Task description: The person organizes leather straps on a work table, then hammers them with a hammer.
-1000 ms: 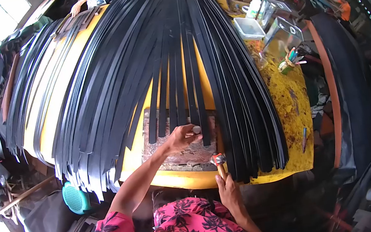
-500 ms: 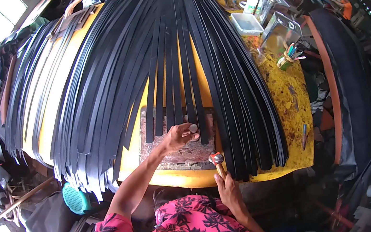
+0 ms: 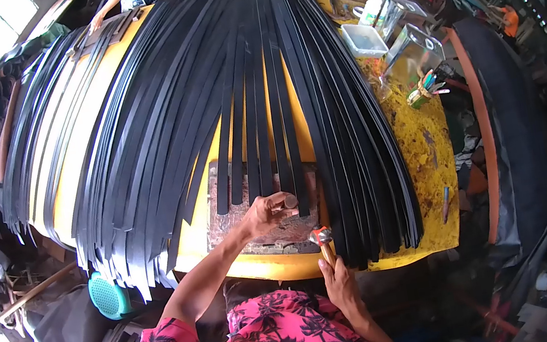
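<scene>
My left hand (image 3: pixel 266 216) is closed around a short metal tool with a round flat top (image 3: pixel 290 201), which looks like a punch; its lower end is hidden by my fingers. It is over a worn, reddish-brown board (image 3: pixel 235 243), near the lower ends of several black strips (image 3: pixel 296 167) that look like leather. Lower and to the right, my right hand (image 3: pixel 341 285) grips the wooden handle of a hammer (image 3: pixel 327 252). The hammer's metal head (image 3: pixel 320 236), partly red, points up beside the board's right corner.
Long black strips (image 3: pixel 153 133) fan across the yellow table (image 3: pixel 423 169). On the right are a clear plastic container (image 3: pixel 364 40), a white bottle (image 3: pixel 371 8), a holder of pens (image 3: pixel 424 90) and a loose pen (image 3: pixel 445 204). Another person's hand (image 3: pixel 97 21) is at the far left.
My left hand has come slightly closer to my body with the metal tool, whose top now leans more to the right. My right hand and the hammer have barely moved.
</scene>
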`<state>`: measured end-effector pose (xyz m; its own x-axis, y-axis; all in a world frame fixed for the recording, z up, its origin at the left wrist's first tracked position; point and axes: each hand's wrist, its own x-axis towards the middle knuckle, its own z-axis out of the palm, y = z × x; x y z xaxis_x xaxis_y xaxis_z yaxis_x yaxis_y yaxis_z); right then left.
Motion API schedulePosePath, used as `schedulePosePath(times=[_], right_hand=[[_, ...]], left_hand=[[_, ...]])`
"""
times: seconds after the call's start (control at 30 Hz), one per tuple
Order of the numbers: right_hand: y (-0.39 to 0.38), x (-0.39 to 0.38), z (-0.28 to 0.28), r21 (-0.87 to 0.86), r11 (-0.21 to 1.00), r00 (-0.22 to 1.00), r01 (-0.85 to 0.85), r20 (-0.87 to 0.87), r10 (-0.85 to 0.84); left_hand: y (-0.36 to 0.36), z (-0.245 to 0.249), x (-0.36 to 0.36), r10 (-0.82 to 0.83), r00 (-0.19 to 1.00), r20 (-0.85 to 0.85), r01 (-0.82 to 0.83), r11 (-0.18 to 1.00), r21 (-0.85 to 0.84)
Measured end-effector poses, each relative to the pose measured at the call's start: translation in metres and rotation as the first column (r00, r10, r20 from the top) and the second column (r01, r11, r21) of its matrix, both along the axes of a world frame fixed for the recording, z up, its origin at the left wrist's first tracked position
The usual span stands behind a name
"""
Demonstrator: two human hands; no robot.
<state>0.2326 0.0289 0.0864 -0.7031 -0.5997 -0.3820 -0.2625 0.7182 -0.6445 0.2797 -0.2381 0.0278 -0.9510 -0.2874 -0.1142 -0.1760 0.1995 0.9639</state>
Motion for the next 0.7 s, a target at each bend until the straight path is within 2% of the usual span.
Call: schedulePosePath(times=[0.03, 0.07, 0.1, 0.13, 0.17, 0.2, 0.23, 0.27, 0.3, 0.37, 0.4, 0.43, 0.47, 0.5, 0.53, 0.57, 0.6, 0.63, 0.67, 0.7], right_hand=[[-0.004, -0.001, 0.009, 0.000, 1.000, 1.000, -0.005, -0.014, 0.006], [-0.012, -0.004, 0.025, -0.029, 1.000, 1.000, 0.003, 0.011, -0.003], [-0.021, -0.007, 0.044, -0.059, 0.998, 0.999, 0.011, 0.035, -0.009], [-0.029, -0.010, 0.068, -0.123, 0.992, 1.000, 0.005, -0.005, -0.005], [-0.041, -0.013, 0.099, -0.357, 0.934, 0.997, -0.004, -0.078, -0.026], [-0.040, -0.020, 0.128, -0.401, 0.900, 0.958, -0.167, -0.281, 0.053], [-0.019, -0.028, 0.133, -0.222, 0.902, 0.753, -0.370, -0.641, 0.151], [-0.049, -0.026, 0.198, -0.633, 0.726, 0.904, -0.271, -0.425, -0.033], [-0.054, -0.015, 0.215, -0.918, 0.393, 0.994, -0.058, -0.091, -0.067], [-0.064, -0.013, 0.218, -0.964, 0.209, 0.983, -0.164, -0.177, -0.042], [-0.071, -0.007, 0.201, -0.931, 0.322, 0.981, -0.173, -0.191, -0.025], [-0.050, -0.016, 0.153, -0.398, 0.818, 0.724, -0.416, -0.689, 0.033], [-0.012, -0.020, 0.002, -0.166, 0.951, 0.704, -0.262, -0.707, 0.070], [-0.081, 0.002, 0.054, -0.254, 0.930, 0.864, -0.266, -0.491, 0.113], [-0.071, 0.002, 0.035, -0.111, 0.988, 0.975, -0.110, -0.207, 0.085], [-0.079, -0.005, 0.036, -0.129, 0.985, 0.973, -0.115, -0.213, 0.086], [-0.086, -0.009, 0.040, -0.124, 0.986, 0.981, -0.107, -0.175, 0.084], [-0.062, -0.002, 0.054, -0.059, 0.995, 0.991, -0.074, -0.114, 0.067], [-0.054, -0.002, 0.059, -0.059, 0.998, 0.993, -0.037, -0.110, 0.031], [-0.050, 0.000, 0.061, -0.172, 0.985, 0.980, -0.011, -0.198, -0.024]], left_hand=[[0.000, 0.004, 0.001, -0.016, 1.000, -0.007, 0.015, 1.000, -0.023], [0.001, -0.003, 0.005, -0.005, 0.990, -0.138, 0.009, 1.000, 0.025], [0.001, -0.004, 0.004, 0.002, 0.988, -0.154, 0.001, 1.000, 0.023], [0.001, -0.004, 0.006, -0.028, 0.986, -0.163, 0.017, 0.997, -0.070], [0.001, -0.005, 0.007, -0.058, 0.984, -0.169, 0.030, 0.986, -0.164], [0.000, -0.012, 0.006, -0.082, 0.962, -0.262, 0.032, 0.982, -0.188], [0.001, -0.019, 0.008, -0.071, 0.961, -0.266, 0.023, 0.983, -0.181], [0.002, -0.017, 0.010, -0.070, 0.964, -0.257, 0.020, 0.981, -0.193], [0.002, -0.018, 0.010, -0.069, 0.966, -0.250, 0.016, 0.978, -0.208], [0.003, -0.021, 0.010, -0.047, 0.962, -0.269, -0.011, 0.978, -0.208], [0.001, -0.020, 0.009, -0.056, 0.954, -0.293, -0.004, 0.979, -0.202], [0.001, -0.019, 0.010, -0.066, 0.947, -0.313, 0.005, 0.981, -0.192], [0.002, -0.018, 0.010, -0.053, 0.957, -0.287, 0.006, 0.986, -0.164], [0.000, -0.017, 0.012, -0.049, 0.958, -0.283, 0.004, 0.987, -0.158], [0.010, -0.016, 0.018, -0.067, 0.950, -0.305, 0.013, 0.984, -0.176], [-0.002, -0.015, 0.013, -0.087, 0.935, -0.344, 0.003, 0.972, -0.236], [-0.002, -0.001, 0.012, -0.034, 0.946, -0.321, -0.031, 0.980, -0.195], [0.000, 0.010, 0.014, -0.062, 0.988, -0.139, 0.049, 0.994, -0.098], [0.011, 0.001, 0.017, -0.069, 0.977, -0.201, 0.001, 0.947, -0.322], [0.000, 0.006, 0.010, -0.093, 0.959, -0.269, -0.076, 0.827, -0.557]])
